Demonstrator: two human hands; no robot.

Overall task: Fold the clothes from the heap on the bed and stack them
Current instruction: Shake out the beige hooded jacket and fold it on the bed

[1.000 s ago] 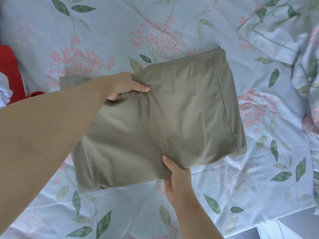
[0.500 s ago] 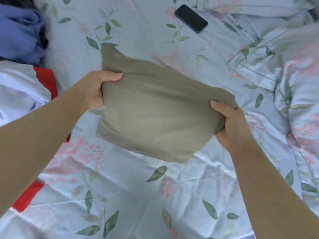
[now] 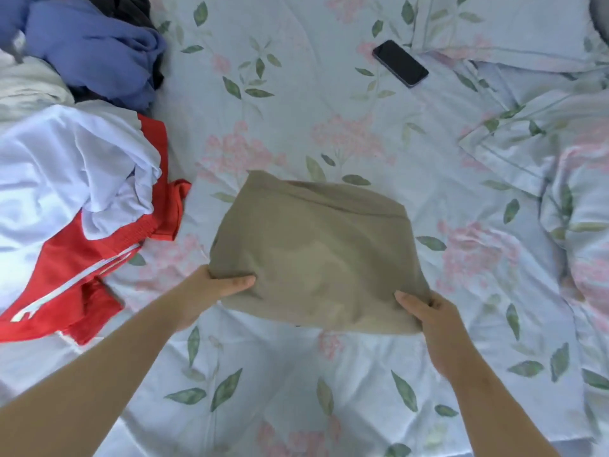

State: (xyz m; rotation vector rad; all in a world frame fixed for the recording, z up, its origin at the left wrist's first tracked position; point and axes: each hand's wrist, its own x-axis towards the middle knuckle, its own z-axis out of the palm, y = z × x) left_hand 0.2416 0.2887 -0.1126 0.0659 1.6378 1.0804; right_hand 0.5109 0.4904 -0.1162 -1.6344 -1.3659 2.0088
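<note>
A floral bedsheet (image 3: 296, 390) in pale blue, with pink blooms and green leaves, is filling nearly the whole view. A loose heap of clothes (image 3: 66, 166) is sprawling along its left side: a white garment (image 3: 59, 153) is lying over a red garment (image 3: 66, 275) with white stripes, and a blue garment (image 3: 99, 51) is bunching up behind them at the far left corner. A rumpled duvet (image 3: 576, 192) in the same floral print is bulging along the right edge, with a pillow (image 3: 494, 28) lying beyond it at the top. The folded khaki garment (image 3: 316, 255) is sitting in the middle of the bed, well apart from the heap; whether it is resting fully on the sheet or hanging just above it cannot be told. The left hand (image 3: 211, 288) is pinching its near left corner, thumb lying flat on top and fingers hidden beneath the cloth. The right hand (image 3: 428, 318) is gripping the near right corner, thumb on top and fingers curling round the edge. A dark phone (image 3: 400, 63) is lying face up near the pillow.
</note>
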